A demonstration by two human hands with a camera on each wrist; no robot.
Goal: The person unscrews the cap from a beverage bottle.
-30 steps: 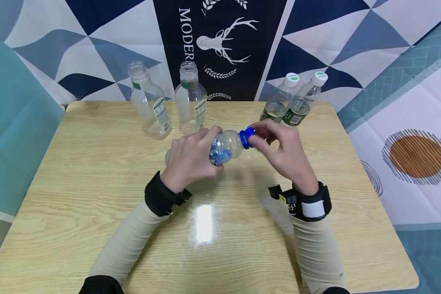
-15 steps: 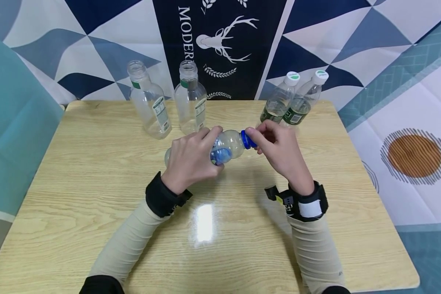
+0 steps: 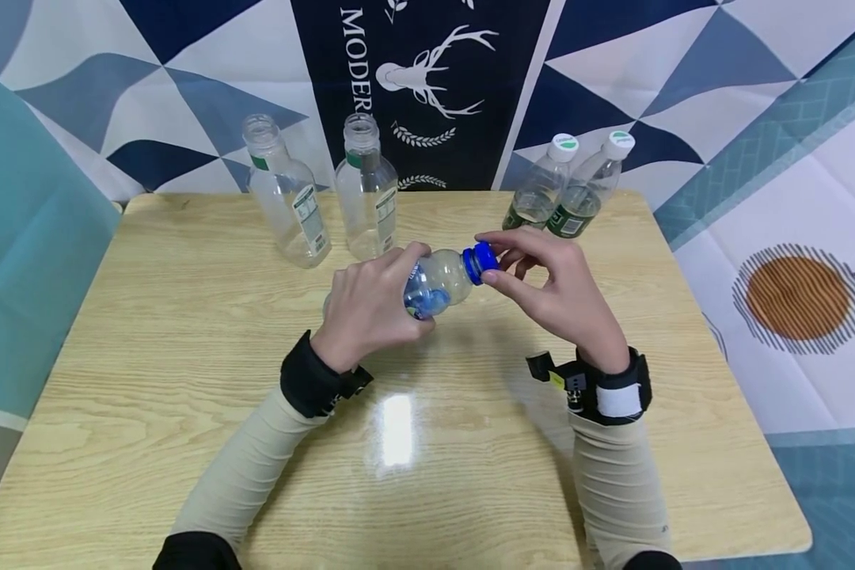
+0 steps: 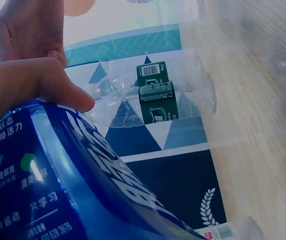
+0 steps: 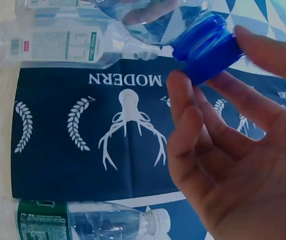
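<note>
Head view: the blue-capped bottle is held tilted over the far half of the tabletop, its neck directed to the tabletop's right side; whether its base touches the tabletop cannot be told, the hand covering it; the left hand has its fingers wrapped round the body, spread only as wide as the bottle; the right hand has thumb and forefinger set narrowly apart on opposite sides of the blue cap; uncapped bottles stand at the tabletop's far left edge, white-capped bottles at its far right. Left wrist view: the wall carries a glossy, printed label; judged thin plastic, it should be light, springy and prone to denting, and the label may slip under dry fingers; the fill level is not visible, so allow for added weight; take hold round the labelled body with moderate, even pressure, since hard squeezing could expel any contents. Right wrist view: the blue cap, with a blue collar just below it, is pinched at its rim; the cap should prove stiffer than the body; apply turning force there and brace at the body; thread engagement cannot be confirmed.
</note>
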